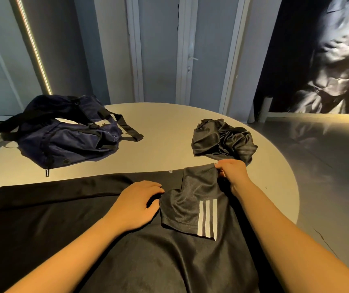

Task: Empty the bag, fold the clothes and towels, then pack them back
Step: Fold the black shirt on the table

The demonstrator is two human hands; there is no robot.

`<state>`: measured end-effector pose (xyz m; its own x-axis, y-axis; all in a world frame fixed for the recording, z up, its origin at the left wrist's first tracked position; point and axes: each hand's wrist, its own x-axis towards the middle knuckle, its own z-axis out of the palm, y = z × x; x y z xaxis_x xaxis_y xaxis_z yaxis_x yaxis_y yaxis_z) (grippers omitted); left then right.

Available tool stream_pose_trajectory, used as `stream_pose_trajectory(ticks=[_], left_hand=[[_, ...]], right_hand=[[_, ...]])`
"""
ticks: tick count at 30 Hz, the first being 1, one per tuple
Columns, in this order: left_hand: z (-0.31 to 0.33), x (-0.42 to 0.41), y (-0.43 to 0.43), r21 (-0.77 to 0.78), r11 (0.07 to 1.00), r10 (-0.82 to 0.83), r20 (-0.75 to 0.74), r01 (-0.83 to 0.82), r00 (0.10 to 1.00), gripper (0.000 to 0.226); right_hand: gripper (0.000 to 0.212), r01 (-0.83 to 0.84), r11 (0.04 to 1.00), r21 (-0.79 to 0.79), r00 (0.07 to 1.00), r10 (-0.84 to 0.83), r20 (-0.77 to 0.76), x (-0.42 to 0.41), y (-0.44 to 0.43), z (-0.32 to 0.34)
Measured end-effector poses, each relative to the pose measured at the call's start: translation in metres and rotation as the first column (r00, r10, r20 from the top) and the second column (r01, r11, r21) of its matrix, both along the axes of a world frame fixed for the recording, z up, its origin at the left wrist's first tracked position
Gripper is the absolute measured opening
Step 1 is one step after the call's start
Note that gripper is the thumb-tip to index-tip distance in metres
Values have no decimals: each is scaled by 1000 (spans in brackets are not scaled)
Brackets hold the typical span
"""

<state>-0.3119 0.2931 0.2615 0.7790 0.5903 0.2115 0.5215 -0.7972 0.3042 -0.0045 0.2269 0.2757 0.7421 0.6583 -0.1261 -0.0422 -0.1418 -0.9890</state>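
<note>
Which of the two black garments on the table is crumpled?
The shiny garment at the far right, beyond the right hand. The striped shirt lies spread flat, left hand pressing it, right hand pinching its sleeve.

We are at a round table (pixel 169 127) in what looks like a gym lobby. Beyond our fingers (pixel 152 186) stand white doors (pixel 158 49); right of them, a muscular-torso mural (pixel 327 60).

Both forearms reach forward; left hand (pixel 136 203) lies flat, palm down, right hand (pixel 233 173) pinches a sleeve (pixel 190 199)
</note>
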Motion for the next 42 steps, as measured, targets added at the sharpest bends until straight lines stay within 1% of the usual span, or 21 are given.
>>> stream_pose_trajectory(ticks=[4,5,6,9,11,15,17,19,21,23,25,26,27,29,31,32,35,36,39,41,42], left_hand=[[-6,-2,7,14,999,47,32,-47,998,38],[-7,-1,8,20,999,50,38,-50,998,36],[-7,-2,8,22,998,49,41,-50,998,37],[-7,-1,7,18,999,49,29,-50,998,49],[-7,0,7,14,999,48,30,-49,998,52],[-7,1,6,14,999,44,34,-44,998,52],[-7,0,6,9,999,45,44,-45,998,51],[-8,0,7,7,999,42,47,-42,998,50],[-9,0,7,12,999,44,45,-44,998,47],[-11,-1,8,21,999,48,51,-49,998,39],[-11,-1,9,28,998,55,60,-56,997,35],[-11,0,9,29,998,61,64,-63,996,35],[-11,0,9,33,997,68,69,-70,995,35],[-10,0,8,36,996,80,77,-83,994,35],[-10,1,8,40,995,84,73,-87,994,35],[-9,1,7,40,995,84,70,-86,994,35],[-8,0,6,28,996,80,69,-82,994,44],[-8,-1,6,25,996,78,69,-80,995,45],[-9,-1,7,27,997,76,85,-78,994,38],[-9,0,8,31,997,73,93,-76,993,34],[-9,-1,7,32,997,74,90,-77,993,34]], right_hand=[[23,0,996,-93,1000,-1,-10,10,5,18],[29,16,991,-134,999,-11,39,17,7,17],[29,10,974,-225,996,10,86,19,5,20],[11,64,967,-245,994,-40,104,26,1,22],[8,114,959,-261,982,-68,178,24,-2,24],[35,-34,930,-365,976,110,188,4,-5,34],[36,-81,886,-457,949,208,235,0,-2,33],[26,-88,873,-480,945,226,237,-2,2,33],[17,-112,895,-431,970,192,147,2,2,37],[11,-130,929,-348,991,137,-4,9,-1,43],[6,-192,941,-278,963,125,-240,20,-5,43],[7,-226,935,-274,940,136,-313,22,-11,44],[14,-249,926,-284,930,148,-336,26,-13,40],[35,-265,883,-388,955,183,-235,31,-20,33],[18,-246,840,-483,969,222,-108,26,-26,31],[18,-233,839,-492,972,209,-105,25,-27,31],[42,-223,869,-441,973,173,-152,20,-22,35],[46,-195,883,-428,980,158,-120,18,-19,37],[27,-101,917,-385,992,122,32,12,-9,38],[25,-102,876,-471,977,178,118,14,-3,39],[24,-130,847,-516,970,217,111,15,-1,42]])
